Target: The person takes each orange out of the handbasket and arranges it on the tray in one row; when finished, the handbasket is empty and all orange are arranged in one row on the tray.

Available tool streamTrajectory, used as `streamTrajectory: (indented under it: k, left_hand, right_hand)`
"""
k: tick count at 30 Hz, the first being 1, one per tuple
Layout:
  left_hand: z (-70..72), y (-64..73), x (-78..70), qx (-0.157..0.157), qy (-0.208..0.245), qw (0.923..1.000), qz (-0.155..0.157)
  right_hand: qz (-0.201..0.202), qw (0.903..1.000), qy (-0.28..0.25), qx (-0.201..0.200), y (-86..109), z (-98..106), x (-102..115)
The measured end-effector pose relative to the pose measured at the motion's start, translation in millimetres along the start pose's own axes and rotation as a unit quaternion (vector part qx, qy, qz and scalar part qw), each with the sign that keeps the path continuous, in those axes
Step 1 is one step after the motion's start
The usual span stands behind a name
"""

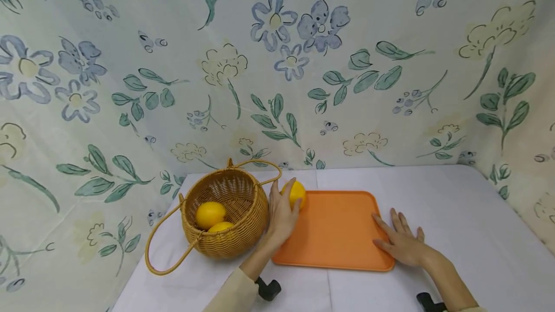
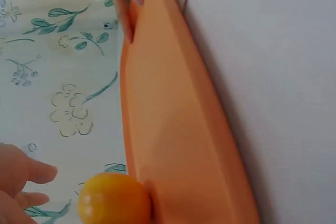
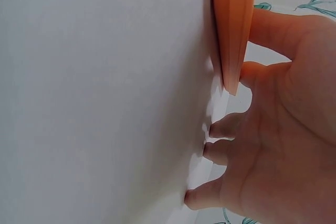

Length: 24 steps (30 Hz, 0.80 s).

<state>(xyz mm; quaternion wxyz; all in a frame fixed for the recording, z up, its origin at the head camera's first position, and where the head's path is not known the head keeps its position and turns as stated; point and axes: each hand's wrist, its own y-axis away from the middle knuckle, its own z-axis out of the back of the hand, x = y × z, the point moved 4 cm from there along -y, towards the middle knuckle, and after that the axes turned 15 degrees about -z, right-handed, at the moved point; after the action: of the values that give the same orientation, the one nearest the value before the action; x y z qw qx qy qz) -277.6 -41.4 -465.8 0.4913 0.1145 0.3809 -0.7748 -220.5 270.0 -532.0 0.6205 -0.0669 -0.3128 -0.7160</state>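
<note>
A yellow lemon (image 1: 297, 194) is at the far left corner of the orange tray (image 1: 334, 230). Around it in the head view are the fingers of my left hand (image 1: 282, 213). The left wrist view shows a gap between those spread fingers (image 2: 39, 172) and the lemon (image 2: 114, 199). My right hand (image 1: 405, 244) lies at the tray's right edge with its fingers spread. In the right wrist view, the thumb and index finger of the right hand (image 3: 283, 114) meet the tray's rim (image 3: 233, 30), while the other fingertips reach down to the tabletop.
Left of the tray stands a round wicker basket (image 1: 225, 244) with two raised loop handles; two more lemons (image 1: 210, 214) lie inside it. A white cloth (image 1: 433, 191) covers the table. Behind hangs a floral curtain (image 1: 303, 110). Black wrist mounts (image 1: 270, 290) show below both hands.
</note>
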Motion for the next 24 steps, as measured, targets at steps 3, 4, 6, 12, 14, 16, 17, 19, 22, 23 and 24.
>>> streamTrajectory:
  k: [3, 4, 6, 12, 14, 16, 17, 19, 22, 23, 24]
  left_hand:
    - [12.1, -1.7, -11.9, 0.045, 0.019, 0.9988, -0.011]
    - [17.3, -2.3, -15.3, 0.061, 0.033, 0.9975, -0.013]
    - [30.2, -4.7, -20.6, 0.086, 0.059, 0.9944, -0.017]
    - [90.6, -18.7, -19.8, 0.102, 0.107, 0.9883, -0.039]
    - [115.3, -24.7, -12.2, 0.104, 0.103, 0.9881, -0.047]
    - [139.1, -30.0, 0.2, 0.117, 0.108, 0.9865, -0.039]
    - [150.4, -32.2, 8.1, 0.124, 0.113, 0.9853, -0.031]
    - [171.2, -35.7, 25.4, 0.146, 0.126, 0.9811, -0.015]
    - [197.5, -38.9, 51.7, 0.175, 0.143, 0.9741, 0.005]
    - [204.8, -39.8, 59.8, 0.183, 0.142, 0.9728, 0.008]
    - [211.2, -40.6, 67.0, 0.191, 0.142, 0.9713, 0.008]
  right_hand:
    - [0.003, 1.0, -0.005, -0.001, -1.0, -2, -2]
    - [0.003, 1.0, -0.007, -0.002, -1.5, -2, -3]
    - [0.0, 1.0, -0.005, -0.007, -1.3, -2, -2]
    - [0.002, 1.0, -0.001, -0.007, 2.5, 2, 4]
    - [0.008, 0.9999, -0.006, -0.005, 0.3, 1, 1]
    - [0.009, 0.9999, -0.002, -0.01, -4.9, -3, -6]
    - [0.012, 0.9998, -0.001, -0.013, -8.0, -5, -10]
    - [0.018, 0.9996, -0.001, -0.02, -14.4, -10, -17]
    - [0.021, 0.9995, -0.004, -0.021, -21.3, -14, -25]
    - [0.025, 0.9995, -0.012, -0.016, -22.0, -15, -26]
    - [0.027, 0.9994, -0.018, -0.009, -21.9, -15, -26]
